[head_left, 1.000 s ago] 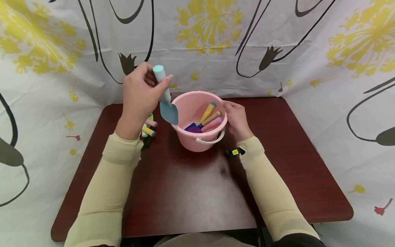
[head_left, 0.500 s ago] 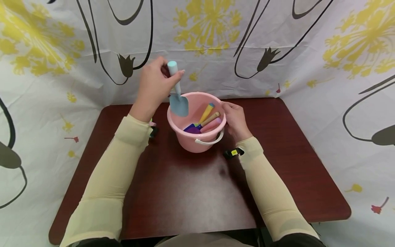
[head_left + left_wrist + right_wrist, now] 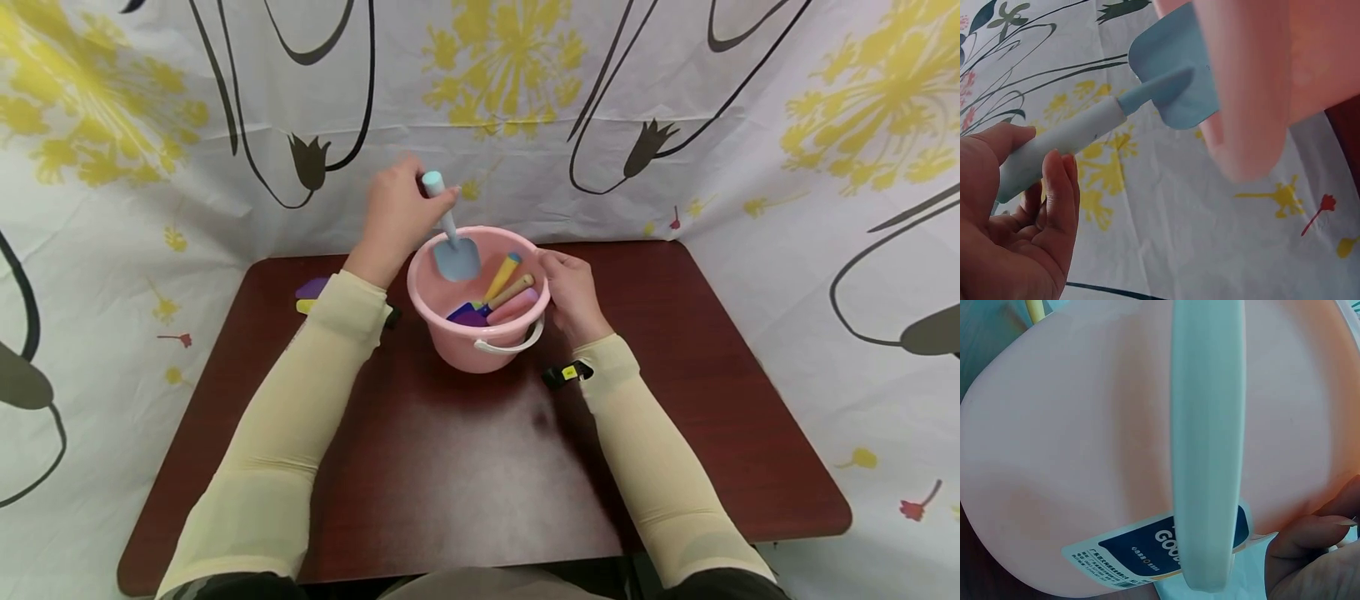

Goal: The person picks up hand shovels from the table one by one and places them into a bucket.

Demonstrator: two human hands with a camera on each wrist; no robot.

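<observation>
My left hand (image 3: 400,210) pinches the pale blue handle of a small toy trowel (image 3: 457,259). Its blade points down into the mouth of a pink bucket (image 3: 468,354), blade tip below the rim. In the left wrist view, thumb and fingers grip the handle (image 3: 1066,140) near its end. My right hand (image 3: 573,293) grips the bucket's rim on the right side. Inside the bucket lie several toy tools: one with a yellow handle (image 3: 502,277), one with a wooden handle (image 3: 512,293) and one with a pink handle (image 3: 516,305). The right wrist view shows the bucket's label (image 3: 1129,553).
The bucket stands on a dark red-brown table (image 3: 450,467). Its white carrying handle (image 3: 517,342) hangs down the near side. Partly behind my left forearm lie a purple item (image 3: 311,288) and a yellow one (image 3: 305,306). A patterned cloth (image 3: 510,183) rises behind the table.
My left hand has moved right with the trowel, from beside the bucket to over it, then lowered the blade inside the rim. The right hand keeps its hold on the rim.
</observation>
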